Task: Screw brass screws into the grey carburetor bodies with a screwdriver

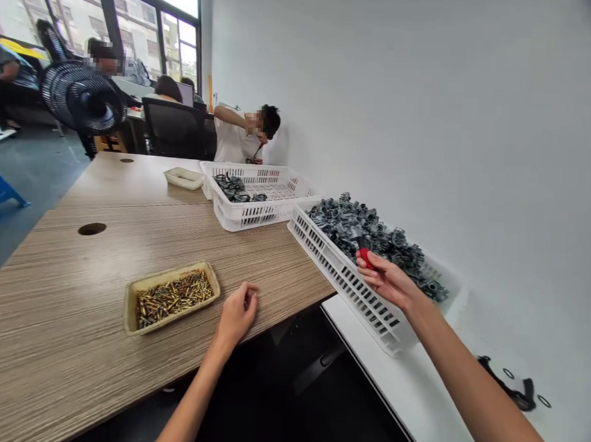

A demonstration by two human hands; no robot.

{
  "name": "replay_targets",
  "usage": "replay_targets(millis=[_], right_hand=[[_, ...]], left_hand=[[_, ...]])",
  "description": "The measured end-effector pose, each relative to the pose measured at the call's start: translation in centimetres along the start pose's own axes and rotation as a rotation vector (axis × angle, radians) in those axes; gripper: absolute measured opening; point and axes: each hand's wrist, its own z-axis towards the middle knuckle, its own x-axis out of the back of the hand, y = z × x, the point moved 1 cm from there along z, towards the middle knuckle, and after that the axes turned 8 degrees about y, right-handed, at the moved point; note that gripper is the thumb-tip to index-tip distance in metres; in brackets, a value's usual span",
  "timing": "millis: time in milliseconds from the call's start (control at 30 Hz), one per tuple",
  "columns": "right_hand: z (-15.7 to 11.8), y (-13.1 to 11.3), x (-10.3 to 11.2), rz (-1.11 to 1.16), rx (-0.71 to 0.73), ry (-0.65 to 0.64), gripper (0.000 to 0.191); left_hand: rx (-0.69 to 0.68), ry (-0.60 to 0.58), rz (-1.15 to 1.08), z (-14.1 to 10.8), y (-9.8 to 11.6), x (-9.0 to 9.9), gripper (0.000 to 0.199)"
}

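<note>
My right hand (389, 280) is closed around a red-handled tool (364, 256) over the near edge of a white basket (340, 272). Dark grey parts (375, 229) are heaped in that basket, beyond the tool. On the wooden table (96, 362) rests my left hand (238, 313), its fingers curled in near the front edge; whether anything is inside them is hidden. Just left of it, a cream tray (132, 311) holds many small brass-coloured screws (175, 298).
A second white basket (230, 217) with fewer dark parts and a small pale tray (184, 179) stand farther back. Across the table sits a person (235, 134) in white. A black fan (85, 98) is at left; black parts (520, 397) lie at right.
</note>
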Motion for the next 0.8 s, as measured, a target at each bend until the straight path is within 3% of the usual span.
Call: replay_targets(millis=[200,300,400,567,800], right_hand=[[2.3,8.3,-3.9,-0.116,-0.167,-0.269,0.016],[3.9,12.8,-5.9,-0.185,-0.244,-0.363,0.026],[5.2,15.9,-7.7,-0.231,-0.304,-0.430,0.031],[7.2,17.6,-9.1,-0.294,-0.358,-0.507,0.034],[9.6,17.6,-7.6,-0.344,-0.400,-0.561,0.032]], left_hand=[[-0.069,0.061,0.035,-0.2,1.7,0.8,0.015],[-0.220,-0.027,0.108,-0.7,2.5,0.8,0.009],[-0.316,-0.084,0.204,-1.2,2.5,0.2,0.018],[-0.359,-0.088,0.264,-1.3,2.1,-0.3,0.022],[-0.334,-0.089,0.328,-1.0,2.1,-0.3,0.023]])
